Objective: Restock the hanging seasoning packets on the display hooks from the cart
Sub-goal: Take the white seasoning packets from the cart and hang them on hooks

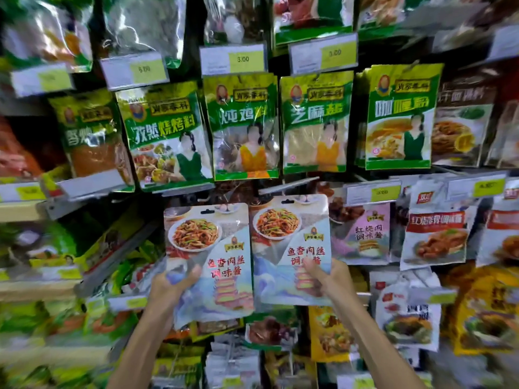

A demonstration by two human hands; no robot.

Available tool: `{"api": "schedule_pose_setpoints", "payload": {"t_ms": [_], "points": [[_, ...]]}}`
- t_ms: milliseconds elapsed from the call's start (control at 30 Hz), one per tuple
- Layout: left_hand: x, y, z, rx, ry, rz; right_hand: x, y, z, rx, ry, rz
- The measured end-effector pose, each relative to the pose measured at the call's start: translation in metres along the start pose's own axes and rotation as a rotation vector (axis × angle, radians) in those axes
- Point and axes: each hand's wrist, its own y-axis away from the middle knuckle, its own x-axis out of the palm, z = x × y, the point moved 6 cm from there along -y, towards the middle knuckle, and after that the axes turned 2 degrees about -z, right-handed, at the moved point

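Glossy foil packets, two, were held side by side before display. Left hand (174,282) pinched left packet (209,262) at lower left edge; right hand (325,276) pinched right packet (290,248) near lower centre. Judged light, floppy, slippery: grip near punched hang slot (207,211).

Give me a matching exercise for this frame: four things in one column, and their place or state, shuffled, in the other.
Things:
1. left-hand packet
2. right-hand packet
3. curry powder packet
4. stewed-chicken spice packet

Places or states:
A. hanging in the green row, directly above the two held packets
B. held by the left hand, the lower of the two held packets
C. hanging in the green row, toward the right
D. held by the right hand, its hang hole up near a shelf rail

Pairs: 1-B, 2-D, 3-C, 4-A
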Motion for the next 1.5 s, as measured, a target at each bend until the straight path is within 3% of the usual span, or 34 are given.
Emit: {"api": "schedule_pose_setpoints", "payload": {"t_ms": [800, 967, 1100, 1333, 1500], "points": [[0.065, 0.02, 0.001, 0.01, 0.041, 0.105, -0.001, -0.046, -0.006, 0.102, 0.098, 0.032], [0.109, 0.022, 0.003, 0.0, 0.02, 0.217, -0.044, -0.009, 0.019, -0.19, 0.412, -0.194], [0.142, 0.017, -0.008, -0.009, 0.078, 0.267, -0.063, 0.019, 0.072, -0.441, 0.5, -0.312], [0.166, 0.006, -0.005, -0.05, 0.115, 0.255, -0.068, 0.026, 0.145, -0.86, 0.726, -0.45], [0.171, -0.002, -0.004, -0.055, 0.125, 0.234, -0.065, 0.003, 0.15, -0.999, 0.977, -0.487]]}}
